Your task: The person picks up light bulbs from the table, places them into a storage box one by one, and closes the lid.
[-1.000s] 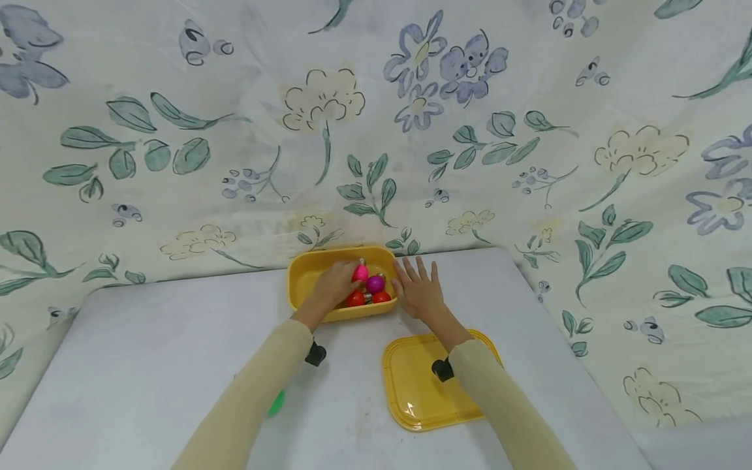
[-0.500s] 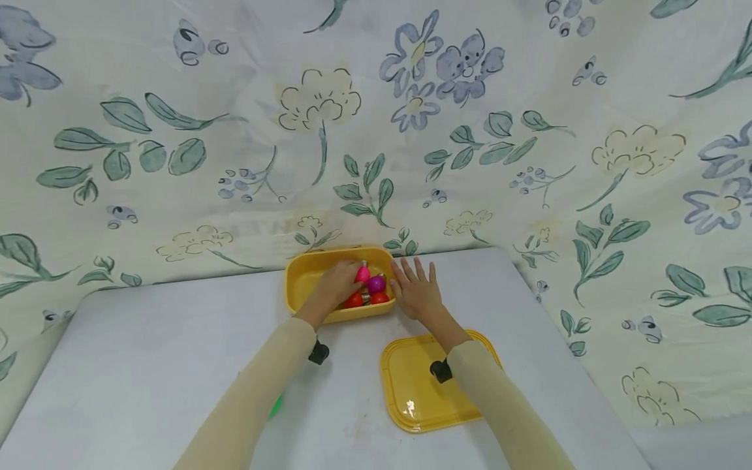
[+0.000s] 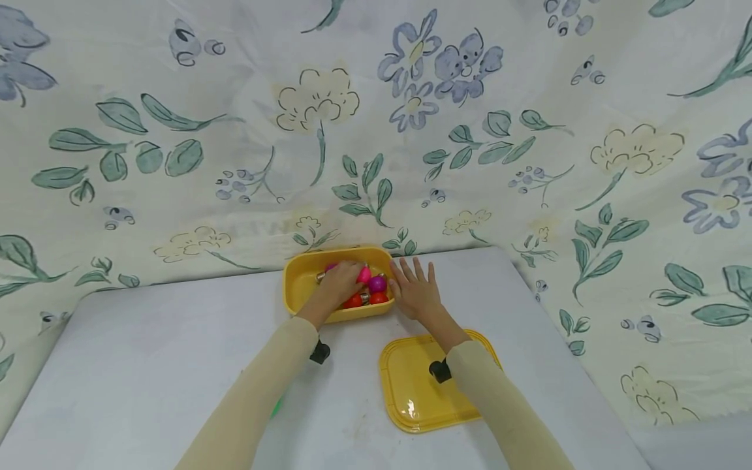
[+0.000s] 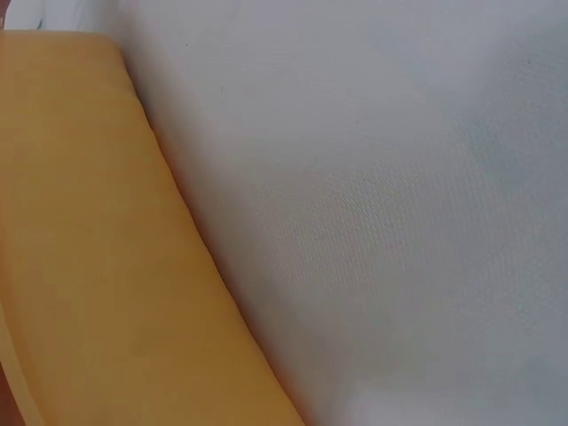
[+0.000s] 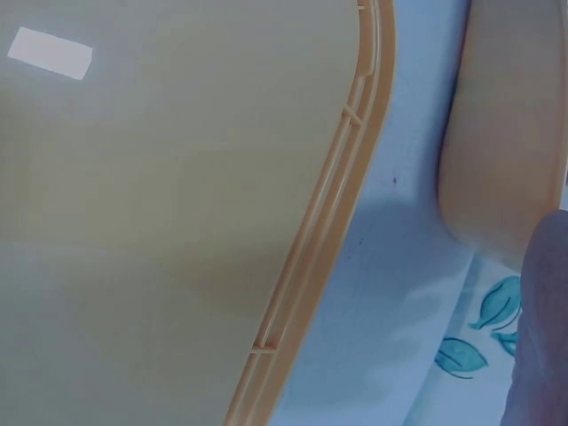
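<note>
A yellow plastic box (image 3: 301, 287) stands at the back of the table. My left hand (image 3: 337, 286) reaches into it over small shiny baubles. A pink bauble (image 3: 364, 275) lies between its fingertips and thumb; whether they grip it is hidden. Beside it are a purple bauble (image 3: 377, 284), a red bauble (image 3: 378, 298) and another red one partly under the hand. A magenta bauble (image 3: 331, 267) with a metal cap shows behind the hand. My right hand (image 3: 416, 287), fingers spread, rests against the box's right end. The left wrist view shows the box's outer wall (image 4: 106, 222).
A yellow lid (image 3: 405, 378) lies flat on the white table (image 3: 147, 365), beneath my right forearm. Something green (image 3: 277, 407) is mostly hidden by the left sleeve. A floral cloth (image 3: 235, 130) hangs directly behind the table.
My left hand has shifted slightly right inside the box, and the pink and purple baubles moved right with it. The magenta bauble has come into sight behind it. My right hand stays at the box.
</note>
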`<state>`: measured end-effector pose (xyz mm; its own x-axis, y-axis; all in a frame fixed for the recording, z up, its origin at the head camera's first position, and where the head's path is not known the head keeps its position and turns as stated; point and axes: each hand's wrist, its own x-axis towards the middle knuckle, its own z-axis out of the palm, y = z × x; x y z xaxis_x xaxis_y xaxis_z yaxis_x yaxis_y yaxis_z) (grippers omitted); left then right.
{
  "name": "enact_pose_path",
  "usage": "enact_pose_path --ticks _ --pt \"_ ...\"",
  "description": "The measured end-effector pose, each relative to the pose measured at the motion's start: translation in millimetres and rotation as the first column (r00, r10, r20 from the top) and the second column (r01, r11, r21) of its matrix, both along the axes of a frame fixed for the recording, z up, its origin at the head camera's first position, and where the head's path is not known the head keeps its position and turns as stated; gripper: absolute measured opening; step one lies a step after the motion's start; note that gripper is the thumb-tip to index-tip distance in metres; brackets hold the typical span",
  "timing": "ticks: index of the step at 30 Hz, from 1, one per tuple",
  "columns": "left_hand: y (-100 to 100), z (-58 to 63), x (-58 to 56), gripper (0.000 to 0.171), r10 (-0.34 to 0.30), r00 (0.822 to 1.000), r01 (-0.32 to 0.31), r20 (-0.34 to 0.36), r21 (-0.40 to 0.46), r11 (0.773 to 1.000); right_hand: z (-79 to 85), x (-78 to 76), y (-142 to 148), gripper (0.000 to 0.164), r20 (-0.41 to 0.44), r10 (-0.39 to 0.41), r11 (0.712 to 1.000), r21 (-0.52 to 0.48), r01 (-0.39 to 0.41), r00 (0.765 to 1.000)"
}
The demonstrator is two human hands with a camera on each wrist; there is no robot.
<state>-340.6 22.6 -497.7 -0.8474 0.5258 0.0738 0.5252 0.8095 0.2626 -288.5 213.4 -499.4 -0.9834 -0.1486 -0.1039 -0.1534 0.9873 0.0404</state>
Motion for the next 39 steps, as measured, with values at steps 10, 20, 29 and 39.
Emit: enact_pose_path --ticks 10,20,29,39 --pt "-8 6.8 -0.5 0.041 0.023 0.999 -0.024 0.028 0.033 0.999 -1.4 -1.4 -2 0.059 -0.005 -0.005 1.0 0.012 0.005 1.0" --pt "-36 22.6 15.0 0.047 -0.031 0.999 0.02 0.043 0.231 0.973 1.4 -1.1 -3 0.058 -0.004 -0.004 1.0 -0.009 0.004 1.0" --pt "-67 28.3 29.0 0.05 -0.053 0.998 0.041 0.039 0.259 0.965 -0.4 -2.3 -2 0.059 0.011 -0.01 1.0 0.0 0.01 1.0" --pt "-101 35.1 61.0 0.047 -0.065 0.997 0.071 -0.029 0.322 0.944 -0.4 -2.0 -3 0.059 0.012 -0.008 1.0 -0.024 0.008 1.0"
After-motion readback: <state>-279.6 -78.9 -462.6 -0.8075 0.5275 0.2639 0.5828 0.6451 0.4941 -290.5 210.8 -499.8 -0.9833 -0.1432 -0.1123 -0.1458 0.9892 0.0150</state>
